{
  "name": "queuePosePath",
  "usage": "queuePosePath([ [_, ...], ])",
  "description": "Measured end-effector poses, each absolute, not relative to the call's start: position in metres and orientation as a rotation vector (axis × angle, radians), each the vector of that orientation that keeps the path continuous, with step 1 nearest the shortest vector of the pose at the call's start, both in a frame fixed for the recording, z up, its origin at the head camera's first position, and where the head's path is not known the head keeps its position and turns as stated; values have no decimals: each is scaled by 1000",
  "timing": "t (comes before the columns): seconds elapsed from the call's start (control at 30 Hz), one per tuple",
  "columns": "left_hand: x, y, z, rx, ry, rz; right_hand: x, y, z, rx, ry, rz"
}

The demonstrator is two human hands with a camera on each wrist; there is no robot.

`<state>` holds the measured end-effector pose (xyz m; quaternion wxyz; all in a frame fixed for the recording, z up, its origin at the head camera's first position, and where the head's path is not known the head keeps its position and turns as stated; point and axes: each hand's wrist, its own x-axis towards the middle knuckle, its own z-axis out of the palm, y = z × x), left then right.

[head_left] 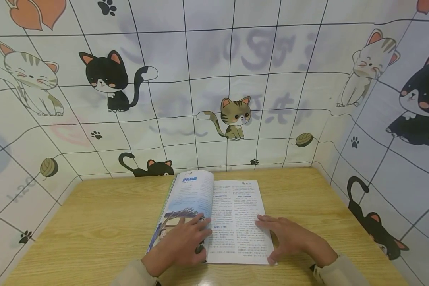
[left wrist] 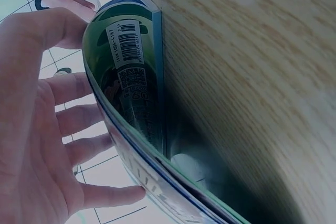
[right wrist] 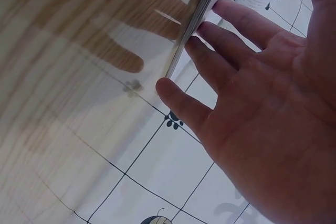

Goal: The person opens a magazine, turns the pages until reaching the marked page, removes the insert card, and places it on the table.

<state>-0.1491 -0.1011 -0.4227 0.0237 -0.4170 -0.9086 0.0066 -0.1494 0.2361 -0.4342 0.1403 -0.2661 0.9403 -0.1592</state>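
Head view: the open magazine (head_left: 236, 222) on the table (head_left: 103, 214) is touched by left hand (head_left: 186, 242) and right hand (head_left: 291, 238), both unclenched, and its bowed left page (head_left: 196, 194) might be flipped by eased pressure.

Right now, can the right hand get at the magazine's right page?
Looks like yes: the right hand has its fingers at the right page's outer edge, with nothing visible in between. The left hand is off to the other side, by the left page.
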Motion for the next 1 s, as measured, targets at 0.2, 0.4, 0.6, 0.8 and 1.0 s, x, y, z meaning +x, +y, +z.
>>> queuePosePath([
  [0.2, -148, -101, -421, -1273, -2848, 13, -149, 235, -433, -774, 2720, -460],
  [0.4, -148, -102, -421, -1261, -2860, 16, -150, 235, -434, -781, 2717, -467],
  [0.6, -148, -100, -421, -1262, -2831, 22, -151, 235, -434, -805, 2742, -449],
  [0.8, -149, -93, -422, -1289, -2689, 42, -152, 230, -430, -810, 2794, -421],
  [1.0, -147, -83, -425, -1316, -2640, 96, -155, 224, -426, -903, 2912, -420],
])
